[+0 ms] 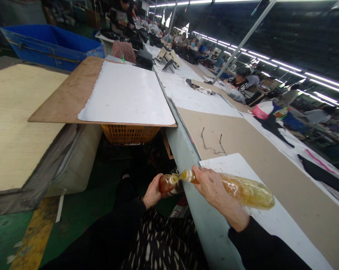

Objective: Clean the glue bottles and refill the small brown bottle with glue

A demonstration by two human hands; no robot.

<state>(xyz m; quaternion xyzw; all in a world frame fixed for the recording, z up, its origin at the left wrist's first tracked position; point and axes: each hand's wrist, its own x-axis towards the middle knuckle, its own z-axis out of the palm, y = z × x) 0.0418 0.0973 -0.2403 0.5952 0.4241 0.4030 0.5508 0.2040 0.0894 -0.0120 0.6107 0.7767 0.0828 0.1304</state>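
Observation:
My right hand [211, 185] is wrapped round the neck end of a large clear plastic bottle [249, 191] with yellowish liquid inside. That bottle lies tilted over the table edge, its open white-rimmed mouth pointing left. In my left hand [153, 192] is a smaller bottle [166, 183] with amber contents, held beside the table with its mouth up. The two mouths are close together, and a yellowish stream seems to pass between them. Part of the smaller bottle's lower body is hidden.
A pair of glasses [213, 144] lies on the tan board [270, 157] ahead of my right hand. White paper [130, 93] covers a brown board at the left, above an orange basket [130, 134]. A blue bin [56, 45] stands farther back. People work in the distance.

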